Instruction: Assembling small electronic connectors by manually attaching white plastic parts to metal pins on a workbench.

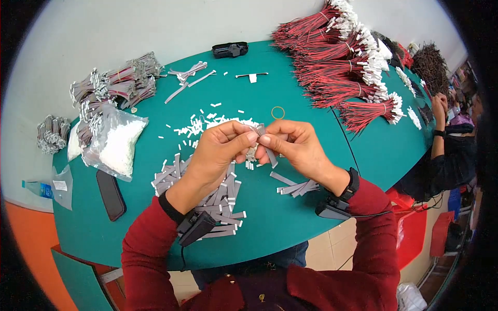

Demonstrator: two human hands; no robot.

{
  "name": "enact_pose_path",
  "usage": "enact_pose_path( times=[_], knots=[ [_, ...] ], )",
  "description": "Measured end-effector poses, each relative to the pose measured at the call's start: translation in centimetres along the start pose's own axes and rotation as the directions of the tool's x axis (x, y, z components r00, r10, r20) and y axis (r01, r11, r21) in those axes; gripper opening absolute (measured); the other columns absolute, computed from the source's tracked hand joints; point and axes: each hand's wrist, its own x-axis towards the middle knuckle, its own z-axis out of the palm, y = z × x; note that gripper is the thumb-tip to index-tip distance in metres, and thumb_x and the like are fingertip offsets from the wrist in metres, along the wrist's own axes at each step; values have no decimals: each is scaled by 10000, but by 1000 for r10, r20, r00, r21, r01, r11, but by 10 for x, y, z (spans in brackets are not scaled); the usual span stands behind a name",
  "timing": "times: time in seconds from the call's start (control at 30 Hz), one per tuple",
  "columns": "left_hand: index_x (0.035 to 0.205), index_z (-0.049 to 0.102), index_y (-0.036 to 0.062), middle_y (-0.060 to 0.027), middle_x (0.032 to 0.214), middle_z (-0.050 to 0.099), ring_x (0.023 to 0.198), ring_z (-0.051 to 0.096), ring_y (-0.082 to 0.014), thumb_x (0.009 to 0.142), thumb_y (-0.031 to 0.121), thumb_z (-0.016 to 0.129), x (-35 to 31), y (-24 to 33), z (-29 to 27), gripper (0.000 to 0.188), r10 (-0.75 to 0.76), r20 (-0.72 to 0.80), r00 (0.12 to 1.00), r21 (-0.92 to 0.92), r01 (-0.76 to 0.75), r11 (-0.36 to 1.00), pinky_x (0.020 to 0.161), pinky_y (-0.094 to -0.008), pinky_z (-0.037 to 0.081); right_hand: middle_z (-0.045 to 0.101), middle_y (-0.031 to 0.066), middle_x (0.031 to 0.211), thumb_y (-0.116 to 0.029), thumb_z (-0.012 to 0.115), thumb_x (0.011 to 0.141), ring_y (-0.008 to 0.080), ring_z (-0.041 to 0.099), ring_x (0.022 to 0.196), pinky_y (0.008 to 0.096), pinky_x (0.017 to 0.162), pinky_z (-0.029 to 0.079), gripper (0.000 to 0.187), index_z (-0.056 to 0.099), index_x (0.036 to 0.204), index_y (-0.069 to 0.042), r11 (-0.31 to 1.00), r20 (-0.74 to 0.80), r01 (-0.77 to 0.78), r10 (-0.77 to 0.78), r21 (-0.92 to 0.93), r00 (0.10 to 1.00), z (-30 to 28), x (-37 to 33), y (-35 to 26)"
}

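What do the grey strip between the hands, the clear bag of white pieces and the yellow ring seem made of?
Grey strip: probably matte plastic, perhaps ribbon cable; it looks flat and dull. Clear bag: thin, glossy plastic film, transparent with creased highlights. Yellow ring: possibly rubber, a thin loop; finish unclear.

A green table (270, 223) with a curved edge is spread with parts. At 12 o'clock a black case (230, 50) is placed; at 2 o'clock bundles of red and black wires (332, 67) are heaped. Bundled gray cables (124, 83) are stacked at 10, a clear bag of white pieces (120, 150) is set at 9, and a dark phone (111, 196) at 8. White connectors (196, 126) are scattered at 11, gray strips (226, 228) piled at 7.
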Motion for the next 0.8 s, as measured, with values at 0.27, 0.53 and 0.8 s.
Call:
enact_pose_path(
  times=[0.27,0.53,0.8],
  knots=[
    [914,617,7,-25,778,622,659,521,-44,823,100,632,-1,1,5,131,101,-38,994,135,-95,986,580,-182,408,641,87,752,-118,539,891,122,613,660,215,589,474,145,573,876,22,1000,11,-10,10,-17,1000,0,1,0],
    [922,645,-21,-50,813,640,748,572,-76,809,70,645,-3,4,9,145,214,-69,974,282,-187,941,671,-203,463,639,91,747,-105,538,892,124,614,665,217,606,488,134,563,858,23,1000,47,-28,29,-4,999,1,0,0],
    [907,650,-23,-60,804,645,739,577,-84,807,62,645,-3,2,8,131,256,-38,966,263,-237,935,664,-210,469,637,89,745,-93,543,888,122,613,668,218,609,492,126,552,852,28,999,58,-12,15,-38,998,1,-1,2]
  ],
)
